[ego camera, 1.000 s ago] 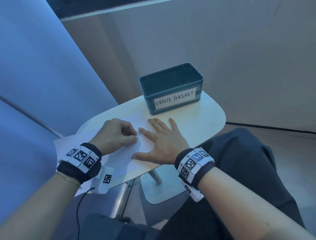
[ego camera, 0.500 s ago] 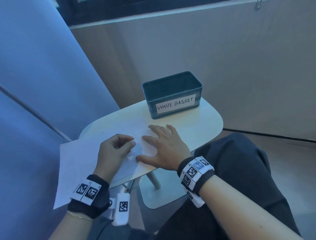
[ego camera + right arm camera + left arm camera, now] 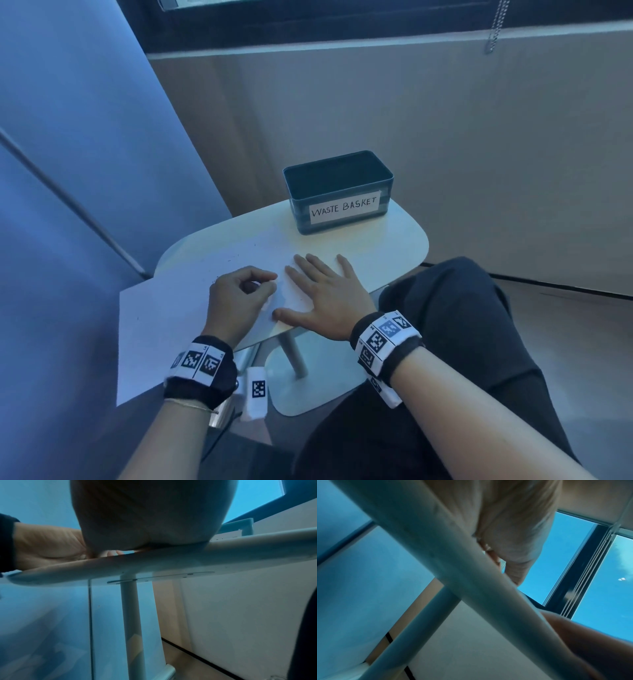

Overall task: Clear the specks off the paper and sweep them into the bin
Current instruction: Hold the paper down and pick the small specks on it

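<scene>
A white sheet of paper (image 3: 164, 318) lies on the small pale table (image 3: 394, 246) and overhangs its left edge. Dark specks (image 3: 236, 256) dot the sheet's far part. My left hand (image 3: 265, 284) rests on the paper with curled fingers that pinch a small white piece, mostly hidden; it looks like an eraser. My right hand (image 3: 308, 291) lies flat with spread fingers, pressing the sheet's right edge. The dark bin labelled WASTE BASKET (image 3: 337, 192) stands at the table's far end. In the wrist views my left hand (image 3: 513, 534) and my right palm (image 3: 150, 513) sit on the table rim.
A blue panel (image 3: 68, 171) rises close on the left, and a beige wall (image 3: 445, 137) behind the table. My dark-trousered knee (image 3: 462, 308) is against the table's right side. A single post (image 3: 294, 353) carries the tabletop.
My left hand has slid back along the paper toward me, away from the bin, still curled. My right hand has stayed flat on the sheet. The head view has tilted up.
</scene>
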